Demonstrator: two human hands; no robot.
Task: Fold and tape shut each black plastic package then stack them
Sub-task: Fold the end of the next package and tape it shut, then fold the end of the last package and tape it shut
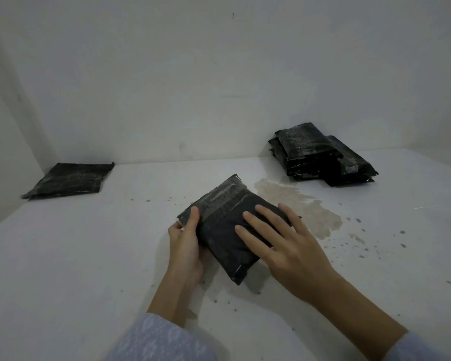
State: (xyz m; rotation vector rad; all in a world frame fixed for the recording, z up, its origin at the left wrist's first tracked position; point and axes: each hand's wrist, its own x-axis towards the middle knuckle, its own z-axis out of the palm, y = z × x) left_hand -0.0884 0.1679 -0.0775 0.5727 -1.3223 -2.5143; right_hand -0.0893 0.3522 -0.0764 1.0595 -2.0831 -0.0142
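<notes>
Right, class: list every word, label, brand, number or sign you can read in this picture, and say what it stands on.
None can be read.
Package under the hands: black plastic with a shiny taped flap, no print visible.
Stack at the far right: only glare on tape, no lettering.
Flat package at the far left: no lettering.
Wall and table: only stains and specks.

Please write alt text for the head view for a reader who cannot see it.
Two hands work a black package on a white table: the left hand grips its left edge, and the right hand presses flat on top. A stack of packages sits far right, and a flat package lies far left.
</notes>
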